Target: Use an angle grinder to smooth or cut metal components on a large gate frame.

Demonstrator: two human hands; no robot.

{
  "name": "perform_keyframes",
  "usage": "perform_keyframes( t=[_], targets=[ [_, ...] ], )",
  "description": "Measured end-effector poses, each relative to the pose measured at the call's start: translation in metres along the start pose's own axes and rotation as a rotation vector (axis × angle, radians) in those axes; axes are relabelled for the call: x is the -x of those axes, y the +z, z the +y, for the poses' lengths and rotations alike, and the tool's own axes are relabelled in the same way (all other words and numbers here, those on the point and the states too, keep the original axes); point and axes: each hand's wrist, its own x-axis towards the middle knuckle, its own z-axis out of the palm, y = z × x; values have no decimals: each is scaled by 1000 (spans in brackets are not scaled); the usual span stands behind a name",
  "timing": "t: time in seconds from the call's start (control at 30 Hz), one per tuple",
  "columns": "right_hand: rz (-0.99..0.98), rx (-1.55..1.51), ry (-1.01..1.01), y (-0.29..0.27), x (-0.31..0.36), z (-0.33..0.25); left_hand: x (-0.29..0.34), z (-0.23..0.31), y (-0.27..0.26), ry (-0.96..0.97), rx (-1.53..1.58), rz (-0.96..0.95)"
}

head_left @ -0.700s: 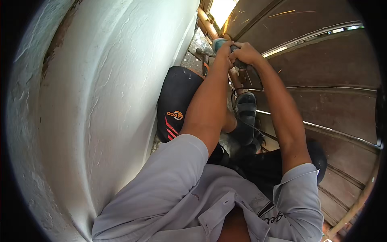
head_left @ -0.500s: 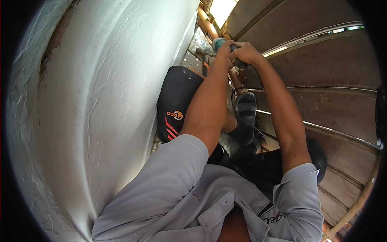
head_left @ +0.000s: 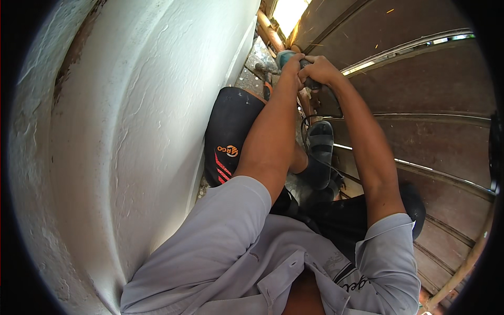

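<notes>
I'm seeing the fingers of my left hand point(head_left: 293, 65) and right hand point(head_left: 321, 69) closing around a teal-and-black power tool point(head_left: 313, 83), which is lying beyond the sandal point(head_left: 321, 140), beside brown panelling point(head_left: 420, 79). I'm judging it heavy, rigid, and liable to kick, so I'm favouring 2 hands on its dark body, behind the teal head.
</notes>
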Motion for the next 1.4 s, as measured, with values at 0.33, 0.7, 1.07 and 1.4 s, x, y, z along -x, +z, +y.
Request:
perform_keyframes(
  t=[0.33,0.7,1.07,1.4],
  targets=[
    [-6,-18,18,0,3,-3,3,-1,3,-3,60,13],
    [11,13,-9,0,3,-4,12,0,8,18,87,34],
    [15,14,4,-3,-1,4,18,1,13,-8,92,17],
    [-4,-1,-25,-2,-3,-3,10,4,8,13,117,-9]
  ],
)
